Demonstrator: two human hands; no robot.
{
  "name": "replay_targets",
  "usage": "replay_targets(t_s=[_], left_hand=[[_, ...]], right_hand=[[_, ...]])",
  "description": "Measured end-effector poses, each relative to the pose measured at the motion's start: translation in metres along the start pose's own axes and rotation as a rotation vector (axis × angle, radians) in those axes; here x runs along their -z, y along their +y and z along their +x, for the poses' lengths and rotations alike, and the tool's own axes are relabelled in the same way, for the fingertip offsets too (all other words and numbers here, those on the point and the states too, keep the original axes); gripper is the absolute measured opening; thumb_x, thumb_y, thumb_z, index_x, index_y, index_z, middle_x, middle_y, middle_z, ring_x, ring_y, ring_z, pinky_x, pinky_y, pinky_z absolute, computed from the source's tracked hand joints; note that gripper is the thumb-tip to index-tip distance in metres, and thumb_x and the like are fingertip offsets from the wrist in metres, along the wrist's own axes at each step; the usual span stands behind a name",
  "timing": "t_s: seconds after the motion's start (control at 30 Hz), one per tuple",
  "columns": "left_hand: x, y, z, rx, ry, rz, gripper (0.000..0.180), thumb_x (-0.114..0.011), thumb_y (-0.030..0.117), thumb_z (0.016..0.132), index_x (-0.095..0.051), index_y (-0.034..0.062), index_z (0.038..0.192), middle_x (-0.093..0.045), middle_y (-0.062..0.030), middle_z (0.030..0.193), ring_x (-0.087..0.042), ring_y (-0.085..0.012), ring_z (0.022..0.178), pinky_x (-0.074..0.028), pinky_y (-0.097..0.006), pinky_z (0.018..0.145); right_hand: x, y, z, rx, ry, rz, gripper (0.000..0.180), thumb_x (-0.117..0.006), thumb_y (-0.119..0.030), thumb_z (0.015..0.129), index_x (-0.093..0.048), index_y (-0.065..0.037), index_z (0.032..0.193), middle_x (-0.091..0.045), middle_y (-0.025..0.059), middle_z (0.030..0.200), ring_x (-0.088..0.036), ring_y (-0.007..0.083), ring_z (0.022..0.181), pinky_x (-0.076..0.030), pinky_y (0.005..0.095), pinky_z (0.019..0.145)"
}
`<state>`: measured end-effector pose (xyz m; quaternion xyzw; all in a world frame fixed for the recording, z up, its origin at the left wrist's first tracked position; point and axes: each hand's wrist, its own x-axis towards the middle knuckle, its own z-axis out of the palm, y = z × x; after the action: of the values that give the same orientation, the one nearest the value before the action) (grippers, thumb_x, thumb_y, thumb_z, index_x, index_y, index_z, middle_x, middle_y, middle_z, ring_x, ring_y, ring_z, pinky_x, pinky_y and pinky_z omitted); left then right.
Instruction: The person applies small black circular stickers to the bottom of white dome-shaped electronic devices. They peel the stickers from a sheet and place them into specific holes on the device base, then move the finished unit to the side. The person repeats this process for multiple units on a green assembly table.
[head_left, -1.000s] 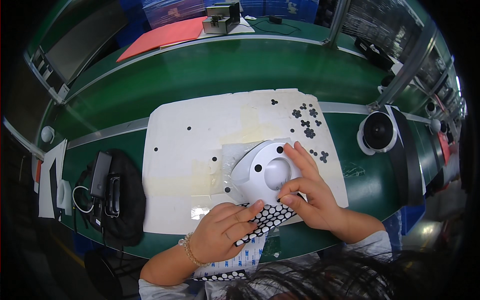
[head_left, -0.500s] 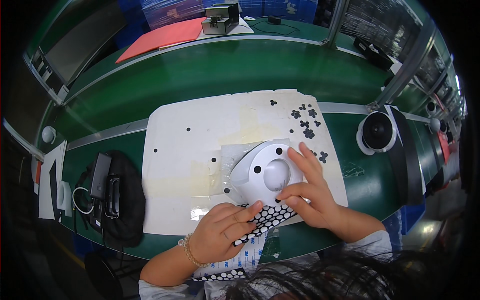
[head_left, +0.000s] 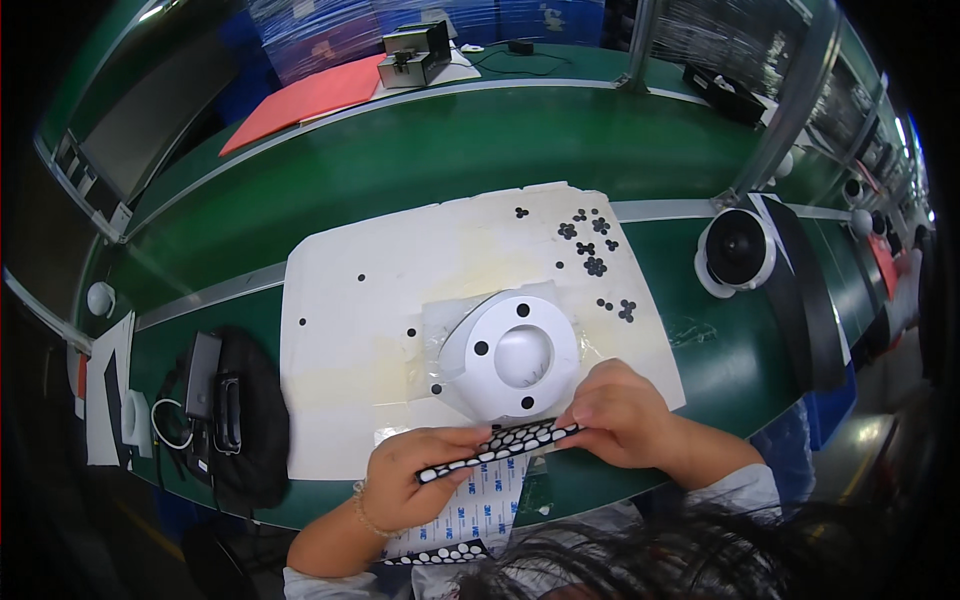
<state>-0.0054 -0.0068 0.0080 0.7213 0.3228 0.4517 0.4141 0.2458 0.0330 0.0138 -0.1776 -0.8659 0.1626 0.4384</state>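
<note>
A black strip with rows of white round spots point(head_left: 505, 447) is stretched between my hands, tilted in front of the white housing. My left hand point(head_left: 408, 480) grips its left end, thumb and fingers closed. At the right end, my right hand point(head_left: 622, 418) pinches the strip's corner. Just beyond lies a rounded white plastic housing point(head_left: 480, 378) with a wide round opening. Black round pads point(head_left: 527, 403) sit on its ring face. Clear plastic wrap point(head_left: 437, 312) lies under the housing. White backing paper with blue print point(head_left: 485, 500) hangs below the strip.
The housing rests on a white board point(head_left: 340, 380) dotted with loose black pads point(head_left: 595, 267). A black bag with devices point(head_left: 250, 410) lies at left. A white-and-black round unit point(head_left: 740, 250) stands at right. A metal box point(head_left: 412, 60) and red sheet point(head_left: 300, 110) occupy the back shelf.
My right hand has left the housing's lower rim and moved down to pinch the dotted strip. The strip has come out lower and flatter between both hands. The view has shifted slightly.
</note>
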Motion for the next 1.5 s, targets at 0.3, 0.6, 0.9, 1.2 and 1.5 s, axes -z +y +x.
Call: replay_targets(t_s=[0.3, 0.6, 0.9, 1.2, 1.5], left_hand=[[0.005, 0.006, -0.005, 0.185, 0.056, 0.059, 0.019, -0.061, 0.014, 0.08, -0.062, -0.0032, 0.088, -0.065, -0.0121, 0.075, -0.061, -0.016, 0.063, -0.048, -0.025, 0.059], [0.0, 0.01, -0.001, 0.139, 0.086, 0.138, 0.02, -0.058, 0.015, 0.081, -0.061, -0.0045, 0.085, -0.062, -0.01, 0.071, -0.058, -0.0146, 0.062, -0.045, -0.025, 0.057], [-0.002, 0.009, 0.0, -0.051, -0.022, 0.252, 0.011, -0.064, 0.01, 0.075, -0.062, 0.0014, 0.082, -0.064, -0.0109, 0.078, -0.06, -0.0245, 0.058, -0.046, -0.03, 0.052], [-0.003, 0.0, 0.002, -0.168, -0.027, 0.298, 0.013, -0.067, 0.005, 0.068, -0.057, 0.0015, 0.077, -0.058, -0.0156, 0.107, -0.062, -0.023, 0.067, -0.05, -0.029, 0.06], [-0.001, -0.004, 0.003, -0.164, -0.214, 0.482, 0.025, -0.071, 0.003, 0.062, -0.06, 0.0007, 0.085, -0.044, -0.0238, 0.126, -0.063, -0.0222, 0.072, -0.051, -0.029, 0.063]], right_hand=[[0.004, -0.008, -0.001, -0.163, -0.045, 0.101, 0.021, -0.07, -0.014, 0.07, -0.059, -0.009, 0.087, -0.06, 0.0036, 0.085, -0.058, 0.0232, 0.078, -0.044, 0.032, 0.065], [0.008, -0.009, 0.005, -0.064, 0.147, 0.279, 0.028, -0.072, -0.013, 0.069, -0.056, -0.01, 0.092, -0.056, 0.0079, 0.111, -0.055, 0.025, 0.099, -0.04, 0.0365, 0.079], [-0.015, -0.028, 0.04, 0.0, -0.124, 0.05, 0.043, -0.066, -0.007, 0.068, -0.054, -0.008, 0.109, -0.058, 0.0051, 0.097, -0.056, 0.022, 0.089, -0.041, 0.0323, 0.074], [-0.008, -0.011, 0.03, 0.133, -0.056, 0.164, 0.038, -0.057, 0.0, 0.074, -0.049, -0.007, 0.111, -0.056, 0.0038, 0.088, -0.053, 0.0194, 0.083, -0.04, 0.031, 0.073], [0.01, 0.014, 0.008, -0.491, 0.015, 0.468, 0.035, -0.046, 0.003, 0.086, -0.034, -0.001, 0.119, -0.051, 0.0057, 0.086, -0.048, 0.0117, 0.077, -0.041, 0.025, 0.071]])
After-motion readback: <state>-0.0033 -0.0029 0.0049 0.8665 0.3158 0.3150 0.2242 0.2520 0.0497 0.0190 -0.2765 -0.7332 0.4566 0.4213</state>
